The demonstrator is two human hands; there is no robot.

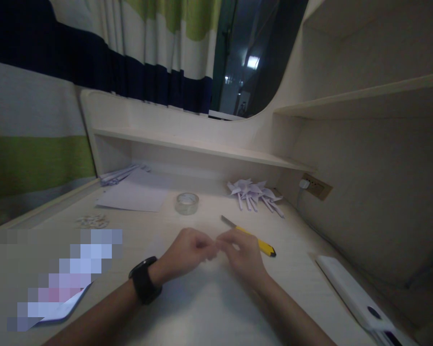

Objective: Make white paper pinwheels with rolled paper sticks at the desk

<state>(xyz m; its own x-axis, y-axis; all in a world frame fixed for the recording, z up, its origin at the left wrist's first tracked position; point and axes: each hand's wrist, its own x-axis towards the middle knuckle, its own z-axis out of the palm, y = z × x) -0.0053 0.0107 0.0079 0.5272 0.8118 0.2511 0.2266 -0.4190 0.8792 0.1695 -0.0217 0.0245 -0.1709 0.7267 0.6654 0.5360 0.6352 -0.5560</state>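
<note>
Both hands, left hand [187, 252] and right hand [241, 254], are pinching something tiny I can't make out; the knife [250, 237] lying just behind could nick a knuckle.

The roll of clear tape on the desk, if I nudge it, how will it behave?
The tape roll lies flat on the desk, so it would probably slide, not roll. It looks thin and hollow, so likely light. Its smooth sides may feel a little slippery.
</note>
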